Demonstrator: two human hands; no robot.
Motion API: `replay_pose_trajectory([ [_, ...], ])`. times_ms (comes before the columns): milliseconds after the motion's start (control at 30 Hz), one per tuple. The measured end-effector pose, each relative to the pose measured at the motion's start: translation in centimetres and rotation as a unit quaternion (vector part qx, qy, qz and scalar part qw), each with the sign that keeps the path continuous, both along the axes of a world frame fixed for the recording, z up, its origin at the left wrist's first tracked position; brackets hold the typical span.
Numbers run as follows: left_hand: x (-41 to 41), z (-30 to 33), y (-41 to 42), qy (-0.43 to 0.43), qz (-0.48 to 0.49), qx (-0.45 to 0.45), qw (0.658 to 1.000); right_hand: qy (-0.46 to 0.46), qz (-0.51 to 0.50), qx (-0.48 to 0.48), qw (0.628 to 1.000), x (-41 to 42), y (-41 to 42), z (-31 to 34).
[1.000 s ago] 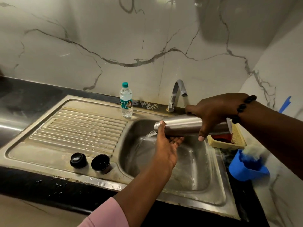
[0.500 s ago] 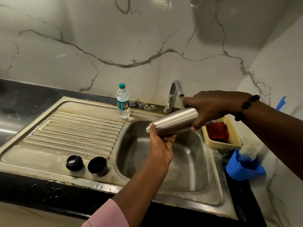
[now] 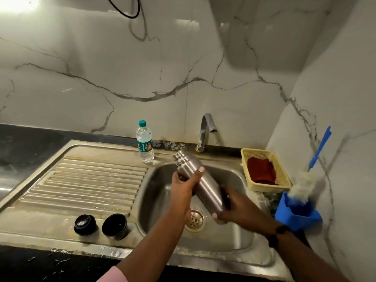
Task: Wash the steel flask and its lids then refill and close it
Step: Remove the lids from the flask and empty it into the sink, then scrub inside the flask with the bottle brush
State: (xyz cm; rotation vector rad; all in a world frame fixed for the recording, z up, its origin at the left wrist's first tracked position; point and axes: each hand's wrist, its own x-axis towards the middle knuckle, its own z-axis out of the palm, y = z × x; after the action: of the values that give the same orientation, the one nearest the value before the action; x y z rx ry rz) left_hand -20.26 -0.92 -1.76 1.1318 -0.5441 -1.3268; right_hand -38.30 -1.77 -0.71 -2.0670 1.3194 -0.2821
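Both hands grip the flask point(image 3: 198, 183) mid-frame over the sink point(image 3: 240, 241): left hand point(image 3: 184, 187) fingers wrapped near its neck, right hand point(image 3: 237, 208) at its base. Rinsing looks finished; the lids point(image 3: 100, 225) at lower left likely come next.

Head view, down over sink point(image 3: 234, 237)

both hands closed: left hand point(image 3: 184, 187) higher, right hand point(image 3: 234, 208) lower.

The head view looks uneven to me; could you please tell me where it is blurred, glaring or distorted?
Head view: motion blur smears the right hand and the lower end of the steel flask; the left hand is sharper. Glare blooms in the top left corner and on the wall tiles. Wide-angle distortion bends the sink edges, and a soft shadow darkens the upper right wall.
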Motion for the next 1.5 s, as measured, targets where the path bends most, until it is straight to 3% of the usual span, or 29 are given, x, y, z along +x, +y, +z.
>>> replay_pose_trajectory([
  [100, -0.3, 0.1, 0.8, -0.153, -0.056, -0.066, 0.985, -0.068, -0.028, 0.025, 0.997, 0.2, 1.4, -2.7],
  [200, -0.3, -0.3, 1.2, -0.314, -0.087, -0.124, 0.937, -0.051, -0.026, 0.01, 0.998, -0.3, 1.6, -3.2],
  [333, -0.5, -0.2, 1.2, -0.387, -0.123, -0.166, 0.899, 0.001, -0.034, -0.074, 0.997, -3.2, 0.1, 0.0],
  [433, -1.0, -0.4, 0.9, -0.397, -0.131, -0.164, 0.894, 0.136, -0.017, -0.193, 0.972, -6.4, -2.0, 3.5],
  [567, -1.9, -1.0, 0.1, -0.393, -0.129, -0.171, 0.894, 0.465, 0.032, -0.288, 0.836, -10.3, -4.6, 7.0],
  [667, -2.9, -1.3, -0.4, -0.394, -0.134, -0.179, 0.891, 0.581, 0.072, -0.285, 0.759, -12.5, -5.7, 7.6],
  [933, -4.9, -1.2, -1.2, -0.407, -0.16, -0.209, 0.874, 0.668, 0.116, -0.278, 0.68, -15.9, -6.9, 4.0],
  [1100, -5.2, -1.2, -1.1, -0.41, -0.164, -0.208, 0.873, 0.68, 0.112, -0.28, 0.668, -16.8, -6.4, 3.8],
  [1367, -5.2, -2.0, -1.4, -0.406, -0.156, -0.208, 0.876, 0.716, 0.04, -0.306, 0.627, -14.4, -6.0, 10.9],
  [1500, -4.9, -1.4, -1.6, -0.398, -0.147, -0.213, 0.88, 0.708, -0.011, -0.319, 0.63, -12.7, -5.2, 15.3],
])
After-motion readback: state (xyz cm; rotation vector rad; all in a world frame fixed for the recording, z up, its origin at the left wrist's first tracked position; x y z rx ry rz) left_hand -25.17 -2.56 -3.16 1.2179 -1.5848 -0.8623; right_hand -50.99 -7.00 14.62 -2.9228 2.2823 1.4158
